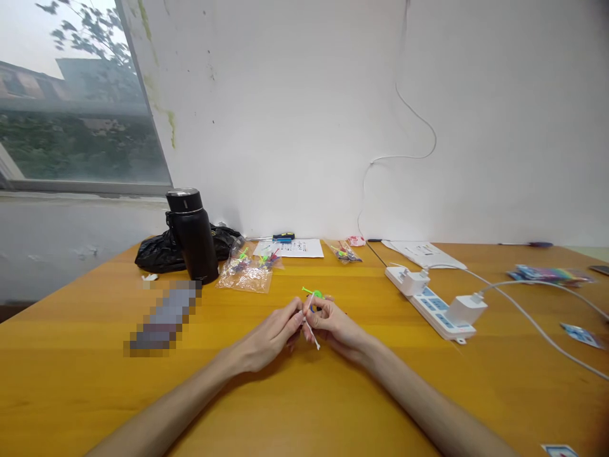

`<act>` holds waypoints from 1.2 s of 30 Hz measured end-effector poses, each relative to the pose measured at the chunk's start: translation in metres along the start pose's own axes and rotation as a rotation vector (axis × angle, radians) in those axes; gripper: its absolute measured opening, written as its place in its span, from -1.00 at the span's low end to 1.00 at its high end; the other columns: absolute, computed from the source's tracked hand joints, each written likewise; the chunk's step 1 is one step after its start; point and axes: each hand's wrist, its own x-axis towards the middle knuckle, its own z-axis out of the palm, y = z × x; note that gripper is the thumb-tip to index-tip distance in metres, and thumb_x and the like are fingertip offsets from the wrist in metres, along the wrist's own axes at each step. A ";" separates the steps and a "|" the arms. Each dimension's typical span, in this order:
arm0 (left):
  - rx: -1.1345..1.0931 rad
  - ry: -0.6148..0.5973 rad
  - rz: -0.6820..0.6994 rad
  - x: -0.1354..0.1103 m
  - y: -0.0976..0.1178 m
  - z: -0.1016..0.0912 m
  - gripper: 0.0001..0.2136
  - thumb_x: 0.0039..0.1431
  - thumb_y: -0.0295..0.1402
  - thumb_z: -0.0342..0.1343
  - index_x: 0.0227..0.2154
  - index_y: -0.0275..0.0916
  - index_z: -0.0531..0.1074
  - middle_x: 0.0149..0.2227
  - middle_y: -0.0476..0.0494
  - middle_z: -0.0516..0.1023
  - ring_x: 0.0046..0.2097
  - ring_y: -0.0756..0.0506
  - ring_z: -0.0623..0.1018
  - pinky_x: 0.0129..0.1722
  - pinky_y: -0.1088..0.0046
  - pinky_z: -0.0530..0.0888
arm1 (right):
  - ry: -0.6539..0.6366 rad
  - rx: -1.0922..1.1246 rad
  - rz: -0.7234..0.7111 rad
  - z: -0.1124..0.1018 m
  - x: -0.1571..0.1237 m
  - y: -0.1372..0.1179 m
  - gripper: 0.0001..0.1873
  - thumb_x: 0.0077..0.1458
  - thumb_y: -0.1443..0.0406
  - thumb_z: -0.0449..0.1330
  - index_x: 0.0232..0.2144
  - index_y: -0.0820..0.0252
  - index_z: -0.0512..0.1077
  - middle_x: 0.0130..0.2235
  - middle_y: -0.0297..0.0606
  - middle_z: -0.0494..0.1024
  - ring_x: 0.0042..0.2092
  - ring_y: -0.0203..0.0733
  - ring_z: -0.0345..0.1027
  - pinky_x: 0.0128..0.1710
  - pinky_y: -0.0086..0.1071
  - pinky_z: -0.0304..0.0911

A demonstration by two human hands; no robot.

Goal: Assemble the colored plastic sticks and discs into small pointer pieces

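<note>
My left hand (276, 335) and my right hand (340, 327) meet just above the middle of the table. Both are closed, fingertips pinching a thin white string (312, 334); one end hangs below the fingers and another part rises between them. A small bright green plastic piece (317, 294) with a thin stem shows behind the right fingers. Beside it is a bit of dark blue, mostly covered by that hand. How the string joins these pieces is hidden by my fingers.
On the wooden table (304, 406), a black bottle (193, 244) and a blurred-out flat object (164, 317) stand left. Clear bags of small colourful parts (250, 270) lie behind my hands. A white power strip (435, 308) with chargers and cables is at right.
</note>
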 end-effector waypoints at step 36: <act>-0.552 0.270 -0.127 0.028 -0.061 -0.001 -0.72 0.30 -0.08 0.04 -0.28 -0.22 0.28 -0.27 -0.07 0.47 -0.40 0.03 0.44 -0.36 0.49 0.42 | 0.715 -1.048 -0.202 -0.132 0.077 -0.017 -0.85 0.02 0.26 0.28 -0.37 0.22 0.60 -0.31 -0.16 0.65 -0.23 -0.08 0.49 -0.12 -0.26 0.31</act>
